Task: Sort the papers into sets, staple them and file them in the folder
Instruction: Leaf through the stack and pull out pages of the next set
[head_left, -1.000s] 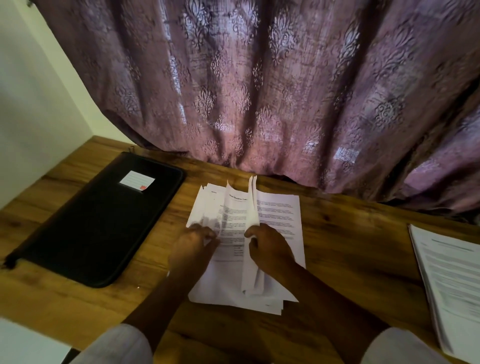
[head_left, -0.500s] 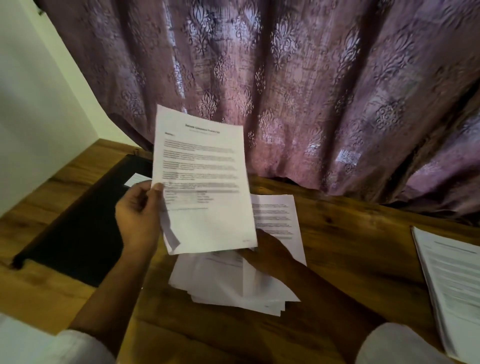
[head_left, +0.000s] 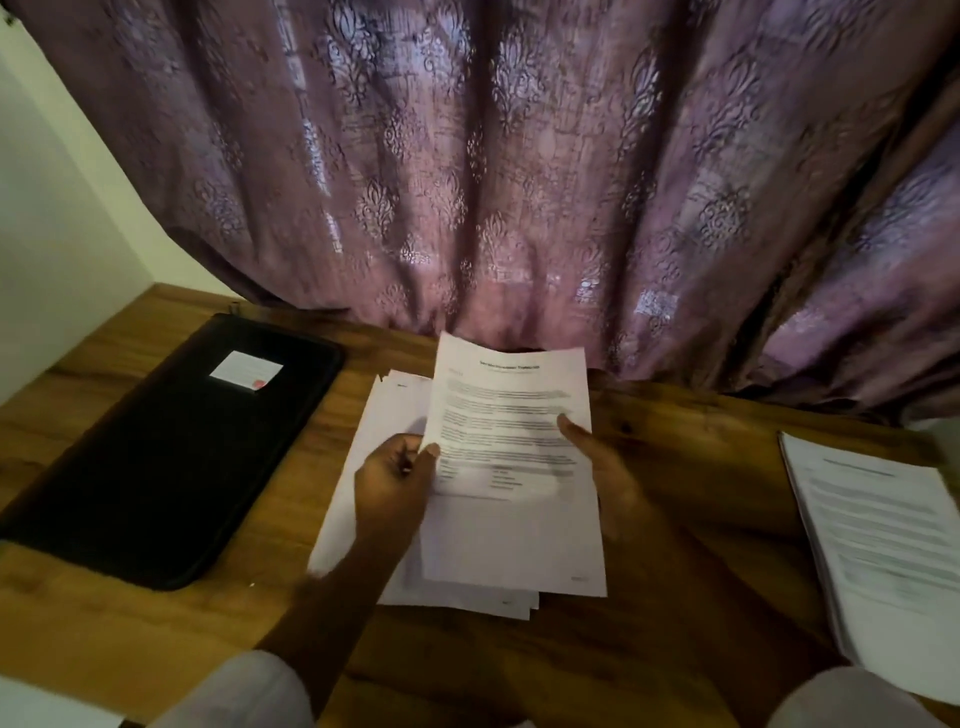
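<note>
White paper, thin and smooth, with blurred lines of black print: one sheet (head_left: 511, 457) is held just over the pile (head_left: 358, 467) of loose papers, its top edge a little raised. The left hand (head_left: 395, 483) pinches the left edge of the sheet between the thumb and curled fingers. The right hand (head_left: 605, 467) holds the right edge, with the thumb pressed flat on the printed face; its other fingers are behind the paper, so I cannot tell how they lie.

The pile lies on a brown table (head_left: 691, 467) of grained wood, and its corners are not aligned. Left of the pile, apart from it, lies a matte black folder (head_left: 171, 447) with rounded corners. It is closed, so its contents do not show, and a small white label (head_left: 245, 369) sits on it. Right of the pile, well apart, is a neater stack (head_left: 883, 545) of printed pages. Behind the pile a mauve curtain (head_left: 519, 182) with a woven ornament pattern hangs in deep folds.
</note>
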